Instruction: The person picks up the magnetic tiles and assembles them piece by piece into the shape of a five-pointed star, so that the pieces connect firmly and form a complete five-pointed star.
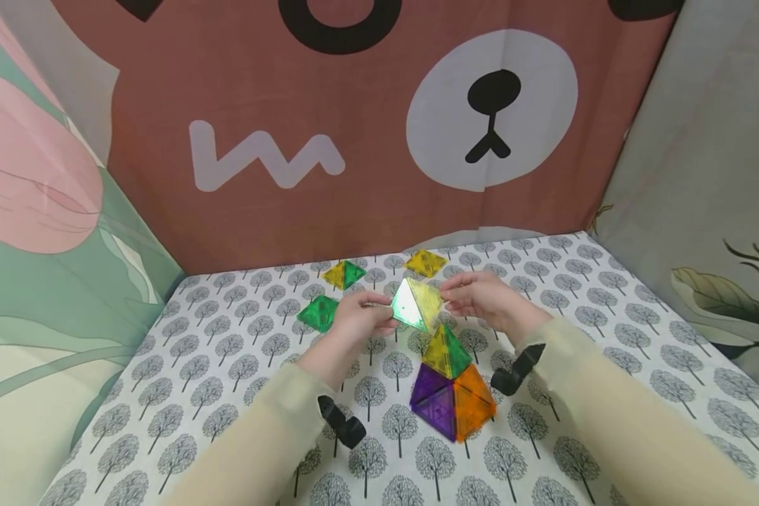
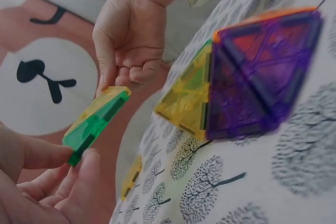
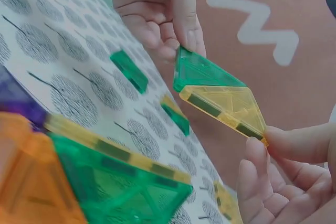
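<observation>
Between the two hands, above the cloth, is a joined pair of translucent magnetic tiles: a green triangle (image 1: 407,309) on the left and a yellow triangle (image 1: 426,301) on the right. The left hand (image 1: 362,318) pinches the green tile's outer corner between thumb and fingers. At the other end, the right hand (image 1: 481,301) pinches the yellow tile's corner, as its wrist view shows. Just below and nearer the person is a built tile shape, with a purple part (image 1: 435,402) and an orange part (image 1: 474,402) under a yellow-and-green peak (image 1: 447,353).
Beyond the left hand lie a green tile piece (image 1: 318,313) and a yellow-and-green pair (image 1: 344,274). A yellow tile piece (image 1: 426,263) lies near the back. Tree-patterned cloth (image 1: 228,414) covers the surface, with a brown bear-print fabric (image 1: 379,218) behind it.
</observation>
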Motion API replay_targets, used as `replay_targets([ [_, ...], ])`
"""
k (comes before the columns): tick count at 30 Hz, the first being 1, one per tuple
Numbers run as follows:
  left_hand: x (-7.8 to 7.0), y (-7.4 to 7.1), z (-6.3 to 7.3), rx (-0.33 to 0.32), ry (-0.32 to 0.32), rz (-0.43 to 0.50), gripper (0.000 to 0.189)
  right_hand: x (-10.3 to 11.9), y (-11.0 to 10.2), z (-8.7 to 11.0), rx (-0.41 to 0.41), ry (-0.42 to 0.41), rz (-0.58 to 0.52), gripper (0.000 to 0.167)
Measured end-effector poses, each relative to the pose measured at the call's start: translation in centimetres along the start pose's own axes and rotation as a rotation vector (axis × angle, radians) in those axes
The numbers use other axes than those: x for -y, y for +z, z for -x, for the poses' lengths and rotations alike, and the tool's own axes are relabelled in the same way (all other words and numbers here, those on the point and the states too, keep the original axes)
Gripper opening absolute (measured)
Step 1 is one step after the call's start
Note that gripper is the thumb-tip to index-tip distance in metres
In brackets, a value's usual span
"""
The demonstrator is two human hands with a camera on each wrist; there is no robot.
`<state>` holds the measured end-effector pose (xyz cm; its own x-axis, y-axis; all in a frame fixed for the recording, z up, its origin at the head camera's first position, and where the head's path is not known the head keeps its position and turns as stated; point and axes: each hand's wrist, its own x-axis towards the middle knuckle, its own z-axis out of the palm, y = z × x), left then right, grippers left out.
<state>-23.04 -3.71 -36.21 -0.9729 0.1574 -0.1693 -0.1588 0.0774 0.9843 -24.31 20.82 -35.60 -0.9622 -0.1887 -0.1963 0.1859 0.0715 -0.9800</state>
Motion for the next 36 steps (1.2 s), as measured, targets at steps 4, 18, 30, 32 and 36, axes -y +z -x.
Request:
replay_targets([
  [4,0.4,-0.8,1.7,0.018,-0.002,-0.121,0.020,0.2,0.5,1.3,0.031,0.007,0.007,0.022],
  [18,3.3,-1.3,5.8,0.126,0.006,-0.265,0.020,-0.1,2.1,2.7,0.157,0.044,0.066,0.013],
  [30,5.2,-0.3,6.9,0.151,0.007,-0.317,0.014,-0.6,2.9,2.6,0.232,0.023,0.211,0.014],
  [32,5.3,-0.3,6.9,0.156,0.021,-0.320,0.014,-0.7,3.0,2.5,0.237,0.024,0.222,0.013],
  [36,5.6,-0.3,6.8,0.162,0.050,-0.343,0.013,-0.8,3.2,2.3,0.245,0.031,0.226,0.013],
])
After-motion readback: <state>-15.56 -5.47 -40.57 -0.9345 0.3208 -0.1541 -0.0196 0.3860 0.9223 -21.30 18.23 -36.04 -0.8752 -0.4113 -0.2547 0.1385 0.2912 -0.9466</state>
